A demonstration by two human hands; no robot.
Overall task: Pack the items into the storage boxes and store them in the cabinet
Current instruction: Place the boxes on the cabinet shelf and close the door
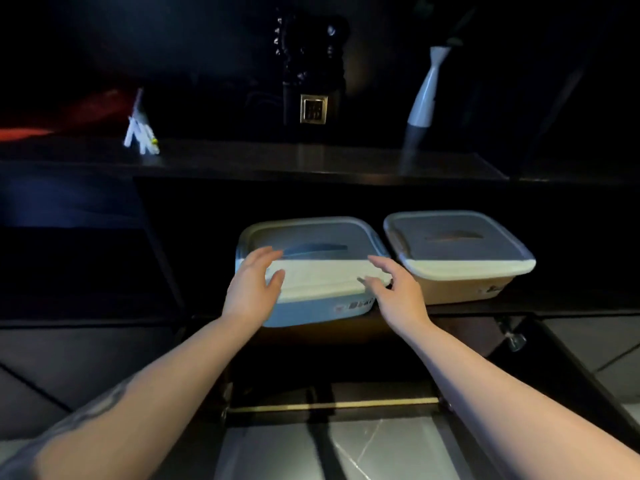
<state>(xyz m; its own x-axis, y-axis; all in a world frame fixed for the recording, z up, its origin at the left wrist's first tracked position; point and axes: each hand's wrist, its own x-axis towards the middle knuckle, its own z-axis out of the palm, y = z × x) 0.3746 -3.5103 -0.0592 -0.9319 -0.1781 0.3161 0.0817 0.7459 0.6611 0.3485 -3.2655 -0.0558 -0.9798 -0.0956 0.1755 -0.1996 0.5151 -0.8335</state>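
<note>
A dark cabinet (pixel 346 188) fills most of the view, its glossy top ledge running across the upper half and an open compartment below it. Inside that compartment two lidded storage boxes sit side by side, touching or nearly so. The left one, a blue-grey box (pixel 311 311) with a white lid (pixel 322 278), lies at the front edge of the shelf; a small printed label on its front right corner is too blurred to read. The right one, a tan box (pixel 457 287) with a matching pale lid (pixel 460 247), sits just beside it and slightly further back, and carries a similar label at its lower right corner, also unreadable. Both lids have a recessed handle slot in the middle. The left hand (pixel 252 289) rests against the front left corner of the blue-grey box, fingers relaxed and spread over the lid edge, its grip apart. The right hand (pixel 398 292) is at the front right corner of the same box, fingers loosely extended and touching the lid rim, its grip likewise apart. On the ledge above stand a white vase (pixel 424 95) to the right, a black figure (pixel 311 67) in the centre with a small gold-framed plaque whose marks cannot be made out, and a small white ornament (pixel 141 131) to the left. Pale marble flooring (pixel 374 452) shows at the bottom.
</note>
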